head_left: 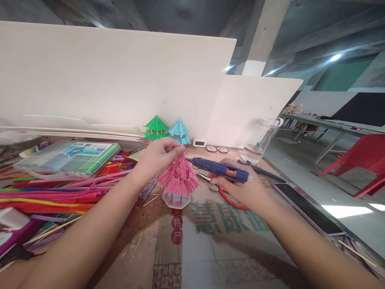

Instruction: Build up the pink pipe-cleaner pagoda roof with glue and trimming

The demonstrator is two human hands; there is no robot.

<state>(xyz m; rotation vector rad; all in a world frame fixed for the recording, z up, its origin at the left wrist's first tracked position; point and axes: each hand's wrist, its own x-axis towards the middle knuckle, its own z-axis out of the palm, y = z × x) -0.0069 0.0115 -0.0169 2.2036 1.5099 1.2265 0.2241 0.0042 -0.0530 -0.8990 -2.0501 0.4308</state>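
Observation:
A small pink pagoda [179,180] made of pipe cleaners stands upright on a pale octagonal base at the middle of the table. My left hand [161,156] is at its top, thumb and fingers pinched together over the tip; whether a separate piece is between them I cannot tell. My right hand [240,188] is wrapped round a dark blue hot glue gun [221,168], its nozzle pointing left at the pagoda's upper tier. Below the glue gun lie red-handled scissors [230,200], partly hidden by my right hand.
Green [156,127] and light blue [179,130] pagoda roofs stand behind. Left are loose pipe cleaners [45,196] and a clear marker case [69,158]. A small clock [199,142], a water jug [258,140] and a phone [308,208] stand or lie right. A white board [114,80] rises behind.

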